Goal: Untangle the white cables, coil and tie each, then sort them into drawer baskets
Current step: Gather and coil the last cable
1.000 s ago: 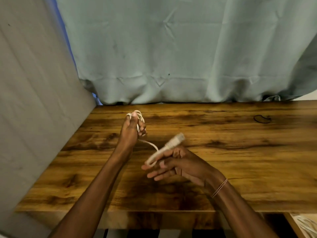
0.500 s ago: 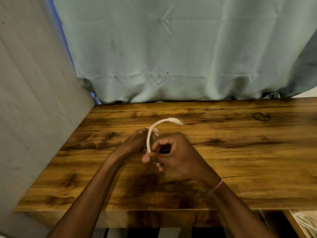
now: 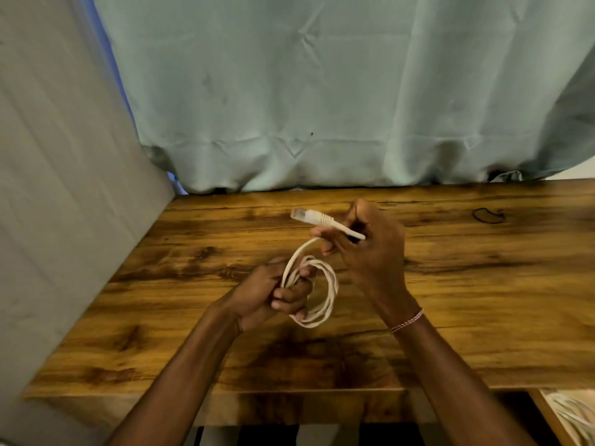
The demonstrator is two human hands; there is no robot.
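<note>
Our left hand (image 3: pixel 269 292) grips the coiled white cable (image 3: pixel 325 294); our right hand (image 3: pixel 370 246) pinches its plug end (image 3: pixel 310 217) just above.

left hand (image 3: pixel 267 292) gripping coiled cable (image 3: pixel 325 284), right hand (image 3: pixel 370 249) pinching plug (image 3: pixel 310 217)

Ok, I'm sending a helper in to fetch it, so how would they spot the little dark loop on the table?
Look at the wooden table below the pale green curtain. Near its far edge, right of the right hand, lies the dark loop. It is thin, black and flat on the wood, unlike the white cable that hand holds.
</note>
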